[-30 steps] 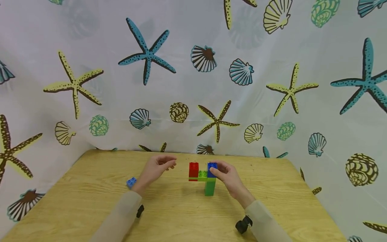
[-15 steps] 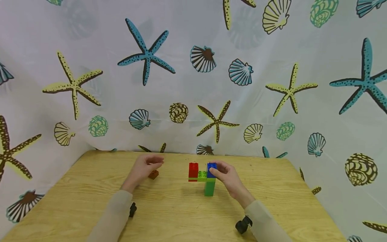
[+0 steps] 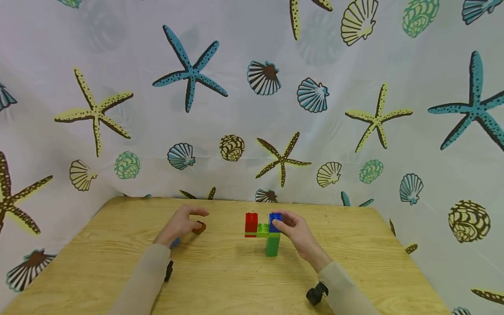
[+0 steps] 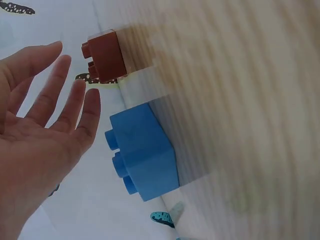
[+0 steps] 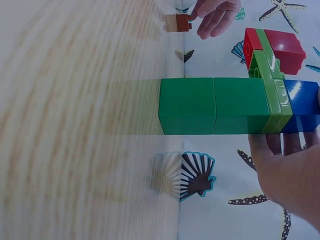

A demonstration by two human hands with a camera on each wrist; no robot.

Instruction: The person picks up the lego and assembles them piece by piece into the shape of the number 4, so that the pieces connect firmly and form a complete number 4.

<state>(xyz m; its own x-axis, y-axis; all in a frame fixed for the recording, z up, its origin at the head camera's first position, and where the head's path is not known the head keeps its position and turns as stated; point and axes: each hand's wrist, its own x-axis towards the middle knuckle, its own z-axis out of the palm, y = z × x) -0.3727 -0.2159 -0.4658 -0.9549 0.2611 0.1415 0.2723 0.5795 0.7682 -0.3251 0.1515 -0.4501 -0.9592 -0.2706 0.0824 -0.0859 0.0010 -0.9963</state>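
Observation:
My right hand (image 3: 296,232) pinches the dark blue brick (image 3: 275,224) on top of a small tower. Below it, a lime green plate (image 3: 263,229) lies across two stacked green bricks (image 5: 215,106) standing on the table. The plate's left end juts out in the air, with a red brick (image 3: 251,222) on top and another red piece (image 5: 252,45) underneath. On the left, my left hand (image 3: 181,225) reaches over a brown brick (image 3: 201,228), fingers spread and holding nothing. A light blue brick (image 4: 142,152) lies nearer, partly hidden behind that wrist in the head view.
The wooden table (image 3: 236,280) carries the tower and loose bricks. A white curtain (image 3: 220,175) printed with starfish and shells hangs along its back and sides. Both wrists wear black camera mounts, the right one (image 3: 316,293) hanging low over the table.
My left hand has moved left, away from the tower, and its fingers have spread by the brown brick, which has come into sight. The right hand stays on the dark blue brick.

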